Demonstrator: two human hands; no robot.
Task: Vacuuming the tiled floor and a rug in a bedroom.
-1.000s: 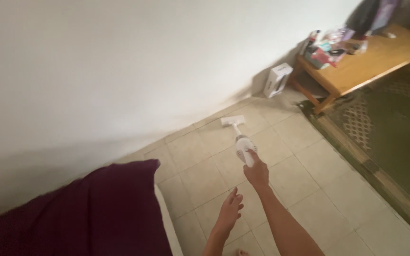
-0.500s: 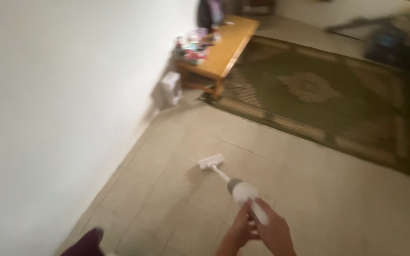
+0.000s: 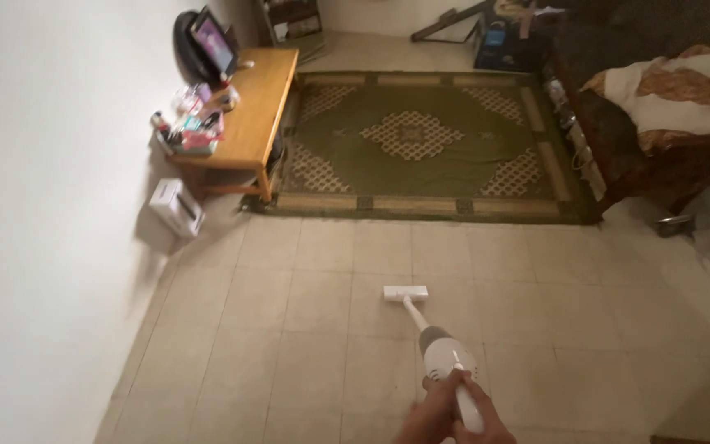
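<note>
Both hands clenched round white stick vacuum handle, floor head ahead on tiled floor

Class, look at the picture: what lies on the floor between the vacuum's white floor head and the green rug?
Only bare beige tiles separate the floor head from the rug, as the head view shows.

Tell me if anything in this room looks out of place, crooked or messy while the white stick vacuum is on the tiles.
Little stands out. A small white box-shaped appliance sits on the beige tiled floor against the wall, beside the low wooden table, whose near end is cluttered with small items. The green patterned rug lies flat. The white stick vacuum looks intact.
</note>
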